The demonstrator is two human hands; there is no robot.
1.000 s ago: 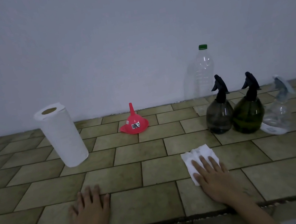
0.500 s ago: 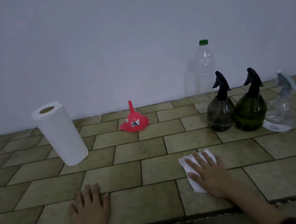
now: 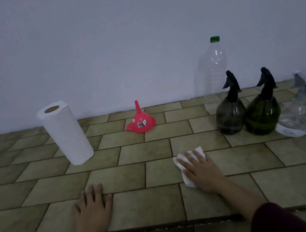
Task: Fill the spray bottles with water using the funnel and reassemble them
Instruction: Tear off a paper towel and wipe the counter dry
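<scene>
Sliding left across the counter [image 3: 40,192] since a second ago, our right hand [image 3: 201,170] presses a paper towel [image 3: 189,155] flat under straight fingers [image 3: 187,161], wiping the tiles rather than gripping the sheet. Our left hand [image 3: 92,213] has stayed put, palm down and fingers relaxed on the counter, holding nothing.

Three spray bottles stand in a row at the right, well beyond the towel: a grey bottle [image 3: 230,117] and a green bottle [image 3: 262,116], touching or nearly so, and a clear bottle [image 3: 296,113] leaning just beside the green one. All three wear their trigger heads. Behind them stands a tall capped water bottle [image 3: 213,70], which looks nearly empty. The red funnel [image 3: 140,122] sits mouth down at centre, and a towel roll [image 3: 65,133] stands at left.

We judge the filling done and only the wiping left. The round bottles, if full, would be heavy and possibly slick with spilled water; the neck below the trigger head seems the surest hold. The funnel is light, stiff plastic, easily lifted by its spout.
</scene>
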